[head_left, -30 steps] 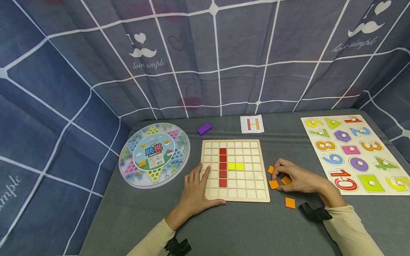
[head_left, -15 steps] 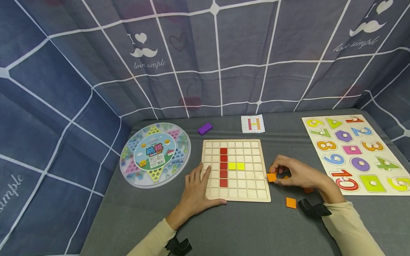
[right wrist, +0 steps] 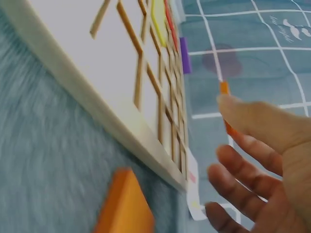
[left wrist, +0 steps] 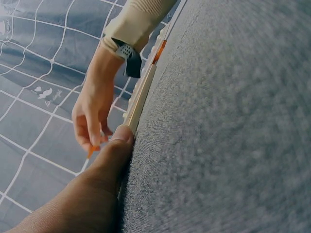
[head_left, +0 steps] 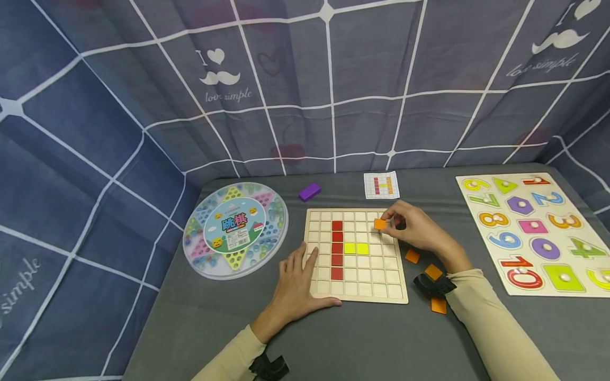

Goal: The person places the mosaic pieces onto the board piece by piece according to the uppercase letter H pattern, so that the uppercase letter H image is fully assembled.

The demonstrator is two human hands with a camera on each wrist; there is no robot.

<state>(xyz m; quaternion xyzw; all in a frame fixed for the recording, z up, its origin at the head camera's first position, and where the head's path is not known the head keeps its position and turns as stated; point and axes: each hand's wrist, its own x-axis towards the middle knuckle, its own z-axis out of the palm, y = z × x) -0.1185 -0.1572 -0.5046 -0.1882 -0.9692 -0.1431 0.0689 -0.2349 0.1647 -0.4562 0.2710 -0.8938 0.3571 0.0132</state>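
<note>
A wooden grid board [head_left: 381, 290] lies on the grey cloth, bearing a column of red square tiles [head_left: 337, 247] and two yellow tiles [head_left: 356, 248] beside it. My left hand [head_left: 296, 283] rests at the board's left and near edge, its fingers spread. Between thumb and index finger my right hand [head_left: 414, 226] pinches an orange square tile [head_left: 379, 224] over the board's upper right part. In the right wrist view that orange tile [right wrist: 224, 87] is held edge-on, with the other fingers loosely bent. Several loose orange tiles [head_left: 412, 256] lie to the board's right, partly under the right wrist.
Behind the board lies a small pattern card [head_left: 382, 186], with a purple block [head_left: 310, 192] to its left. A round Chinese checkers set [head_left: 235, 230] stands on the left. A number puzzle board [head_left: 536, 233] lies on the right. Patterned curtains enclose the table.
My right hand has picked up an orange tile from the group beside the board and carried it up and left over the grid. The left hand stays in place.
</note>
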